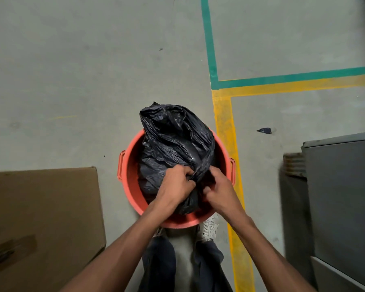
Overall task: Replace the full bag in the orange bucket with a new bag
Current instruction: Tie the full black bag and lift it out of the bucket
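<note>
Black bag (173, 144) in orange bucket (131, 182) | left hand (175, 184), right hand (217, 186) both grip twisted neck between them | bulk lies beyond fingers.

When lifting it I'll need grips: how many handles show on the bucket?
2: left handle and right handle, on opposite sides of the orange bucket; black bag hides its far rim.

Both forearms (122, 245) are bare all the way down to the left hand (175, 184) and right hand (217, 190). Dark navy trousers (162, 262), loose and creased, hang over white lace-up shoes (209, 228) with grey markings
</note>
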